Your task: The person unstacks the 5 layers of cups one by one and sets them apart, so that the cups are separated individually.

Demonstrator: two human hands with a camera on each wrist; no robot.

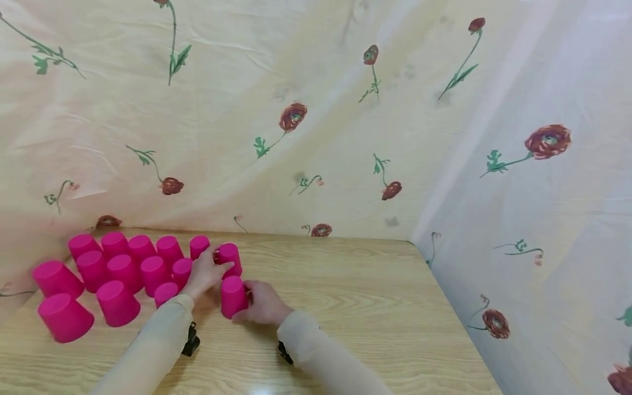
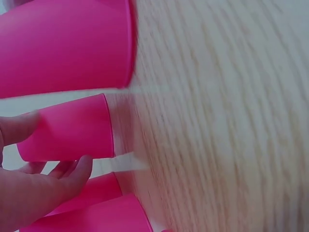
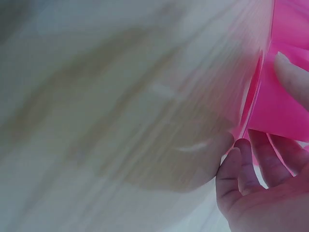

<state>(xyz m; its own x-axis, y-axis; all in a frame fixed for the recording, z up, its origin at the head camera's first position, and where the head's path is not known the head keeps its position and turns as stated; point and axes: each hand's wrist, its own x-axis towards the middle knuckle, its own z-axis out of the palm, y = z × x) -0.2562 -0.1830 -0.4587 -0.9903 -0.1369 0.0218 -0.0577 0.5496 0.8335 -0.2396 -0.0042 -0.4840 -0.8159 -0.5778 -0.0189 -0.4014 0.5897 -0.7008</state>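
Note:
My left hand (image 1: pixel 208 272) has its thumb and fingers around a pink cup (image 1: pixel 230 259) that stands upside down at the right end of the back row. The left wrist view shows the fingers on both sides of this cup (image 2: pixel 72 130). Nearer to me, my right hand (image 1: pixel 266 304) grips a second upside-down pink cup (image 1: pixel 233 299) from its right side. In the right wrist view its thumb lies on the cup's wall (image 3: pixel 280 106), with fingertips by the rim. Whether that rim touches the table cannot be told.
Several more upside-down pink cups (image 1: pixel 118 304) stand in loose rows on the left of the wood-grain table (image 1: pixel 345 307). My left forearm partly hides one cup (image 1: pixel 165 293). A flower-printed sheet (image 1: pixel 336 148) hangs behind the table and along its right side.

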